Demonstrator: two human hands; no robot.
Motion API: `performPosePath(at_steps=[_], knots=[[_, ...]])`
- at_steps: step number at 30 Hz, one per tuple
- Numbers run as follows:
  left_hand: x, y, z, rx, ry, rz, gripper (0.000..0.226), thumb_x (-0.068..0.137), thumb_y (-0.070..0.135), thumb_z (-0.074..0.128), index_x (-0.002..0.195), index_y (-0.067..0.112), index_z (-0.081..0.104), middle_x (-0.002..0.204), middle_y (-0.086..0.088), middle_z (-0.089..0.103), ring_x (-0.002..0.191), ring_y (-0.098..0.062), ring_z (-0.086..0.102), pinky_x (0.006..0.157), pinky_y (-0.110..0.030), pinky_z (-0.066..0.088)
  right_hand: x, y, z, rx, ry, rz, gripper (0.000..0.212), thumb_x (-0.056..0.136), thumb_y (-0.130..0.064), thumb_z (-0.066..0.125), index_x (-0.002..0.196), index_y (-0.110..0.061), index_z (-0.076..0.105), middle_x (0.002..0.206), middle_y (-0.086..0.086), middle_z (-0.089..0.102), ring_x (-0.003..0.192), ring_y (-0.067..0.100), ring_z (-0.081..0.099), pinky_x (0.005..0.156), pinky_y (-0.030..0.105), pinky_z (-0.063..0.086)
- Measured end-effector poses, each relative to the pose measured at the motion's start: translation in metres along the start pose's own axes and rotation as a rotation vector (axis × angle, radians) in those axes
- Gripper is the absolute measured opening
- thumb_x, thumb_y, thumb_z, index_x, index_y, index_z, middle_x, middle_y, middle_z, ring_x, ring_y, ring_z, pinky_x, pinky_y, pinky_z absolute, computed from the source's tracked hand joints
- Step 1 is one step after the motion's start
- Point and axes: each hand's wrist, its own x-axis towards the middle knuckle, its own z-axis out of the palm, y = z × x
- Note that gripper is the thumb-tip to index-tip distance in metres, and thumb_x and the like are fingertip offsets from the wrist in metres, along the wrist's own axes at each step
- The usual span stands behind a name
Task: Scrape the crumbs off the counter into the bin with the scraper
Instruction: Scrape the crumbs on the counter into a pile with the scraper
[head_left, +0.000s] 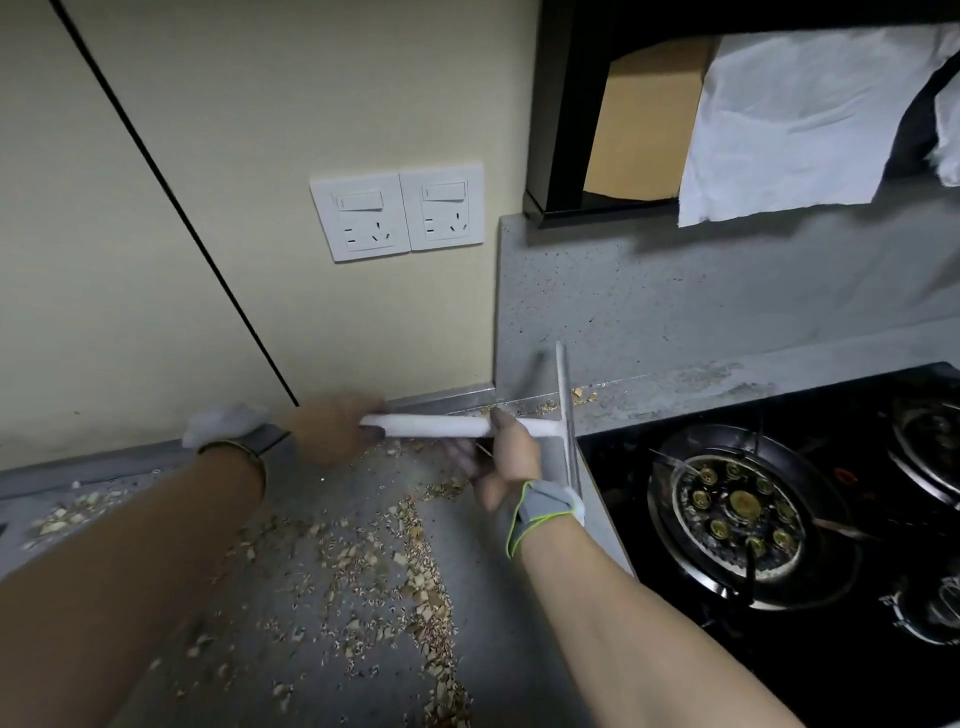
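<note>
A white T-shaped scraper (436, 426) lies across the grey counter (291, 644), its long blade (567, 410) standing at the counter's right edge beside the hob. My left hand (332, 428) grips the end of the handle. My right hand (511, 457) holds the handle close to the blade, fingers curled under it. Brown and beige crumbs (410, 577) are strewn over the counter in a band running toward me, with more along the back edge (582, 397) by the blade. No bin is in view.
A black gas hob with a round burner (737, 514) sits right of the counter. A grey backsplash (675, 291) rises behind it, with a white cloth (795, 119) hanging above. Two wall sockets (397, 210) are on the beige wall.
</note>
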Motion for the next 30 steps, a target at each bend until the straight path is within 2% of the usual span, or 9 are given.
performPosePath(at_steps=[3,5,7,11,14,17,22,25,30], knots=[[0.035,-0.006,0.001,0.037,0.171,0.045,0.033,0.095,0.033,0.053,0.125,0.019,0.056,0.117,-0.012,0.06,0.106,-0.028,0.055,0.091,-0.036,0.044,0.013,-0.012,-0.009,0.167,0.038,-0.02,0.021,0.098,-0.016,0.053,0.111,0.0,0.049,0.087,0.019,0.063,0.058,0.026,0.068,0.052,0.038,0.062],[0.063,0.006,0.005,0.046,0.302,0.092,0.034,0.094,0.035,0.055,0.124,0.02,0.058,0.114,-0.012,0.06,0.106,-0.03,0.054,0.09,-0.04,0.045,0.025,-0.021,-0.014,0.249,0.093,-0.056,0.02,0.098,-0.014,0.054,0.104,0.003,0.048,0.072,0.018,0.065,0.046,0.023,0.068,0.062,0.044,0.061],[0.085,0.025,0.01,0.041,0.406,0.132,0.034,0.092,0.037,0.055,0.123,0.022,0.059,0.111,-0.009,0.059,0.107,-0.03,0.05,0.089,-0.041,0.044,0.039,-0.032,-0.018,0.327,0.152,-0.086,0.019,0.097,-0.013,0.054,0.093,0.004,0.046,0.058,0.017,0.067,0.043,0.024,0.067,0.059,0.046,0.06],[0.127,0.06,0.016,-0.068,0.571,0.213,0.037,0.088,0.037,0.055,0.118,0.016,0.063,0.102,-0.011,0.061,0.101,-0.032,0.052,0.082,-0.041,0.044,0.073,-0.061,-0.029,0.423,0.187,-0.133,0.02,0.097,-0.015,0.056,0.098,0.005,0.051,0.069,0.018,0.068,0.068,0.032,0.068,0.054,0.039,0.061],[0.141,0.076,0.024,-0.154,0.577,0.271,0.034,0.088,0.029,0.064,0.116,0.011,0.063,0.097,-0.014,0.06,0.094,-0.033,0.053,0.08,-0.042,0.044,0.091,-0.075,-0.037,0.427,0.276,-0.187,0.025,0.095,-0.016,0.06,0.107,0.003,0.051,0.085,0.015,0.062,0.074,0.032,0.067,0.057,0.039,0.061],[0.151,0.085,0.034,-0.233,0.57,0.251,0.033,0.088,0.028,0.065,0.116,0.01,0.064,0.096,-0.014,0.059,0.093,-0.032,0.053,0.081,-0.041,0.043,0.103,-0.081,-0.043,0.394,0.342,-0.217,0.028,0.093,-0.019,0.061,0.109,0.003,0.051,0.097,0.013,0.06,0.069,0.031,0.069,0.055,0.035,0.062],[0.16,0.091,0.039,-0.329,0.554,0.238,0.03,0.087,0.027,0.065,0.113,0.011,0.063,0.096,-0.012,0.059,0.094,-0.03,0.052,0.081,-0.037,0.041,0.114,-0.079,-0.049,0.38,0.403,-0.245,0.025,0.093,-0.02,0.06,0.1,0.002,0.052,0.086,0.009,0.06,0.04,0.017,0.067,0.044,0.025,0.057],[0.156,0.084,0.04,-0.337,0.545,0.217,0.028,0.085,0.026,0.067,0.107,0.01,0.063,0.093,-0.012,0.06,0.091,-0.03,0.052,0.075,-0.035,0.037,0.117,-0.075,-0.044,0.309,0.439,-0.22,0.023,0.092,-0.025,0.061,0.083,-0.006,0.053,0.084,0.007,0.06,0.042,0.016,0.067,0.045,0.023,0.056],[0.139,0.049,0.041,-0.35,0.615,0.18,0.023,0.086,0.025,0.066,0.105,0.013,0.063,0.094,-0.007,0.061,0.089,-0.024,0.051,0.075,-0.033,0.039,0.108,-0.05,-0.024,0.209,0.393,-0.173,0.022,0.088,-0.021,0.064,0.079,-0.004,0.053,0.076,0.005,0.06,0.05,0.015,0.067,0.046,0.022,0.054]])
